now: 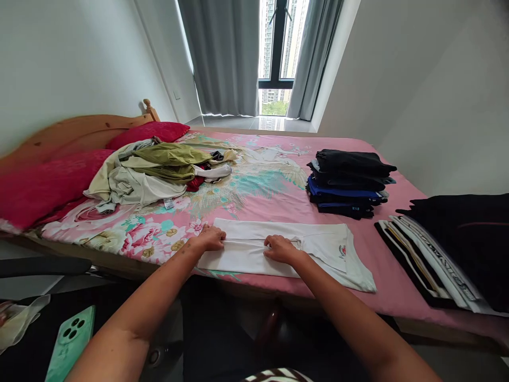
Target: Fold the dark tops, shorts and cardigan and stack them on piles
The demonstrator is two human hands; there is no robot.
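A white T-shirt (242,257) lies along the bed's near edge, its sides folded inward into a long strip. A small dark print shows near its right end, where one sleeve part spreads out. My left hand (212,237) is at the strip's left end, fingers curled closed on the cloth along the middle fold. Around the strip's middle, my right hand (280,248) has its fingers bent down and closed on the same shirt. The fingertips of both hands are partly hidden by the knuckles.
A loose heap of clothes (159,170) lies by the red pillows (147,132) at the left. Folded dark clothes (350,183) are stacked on the pink bedsheet (270,199). Further right are folded shirts (433,265) and black clothing (473,239). A green phone (71,339) is at lower left.
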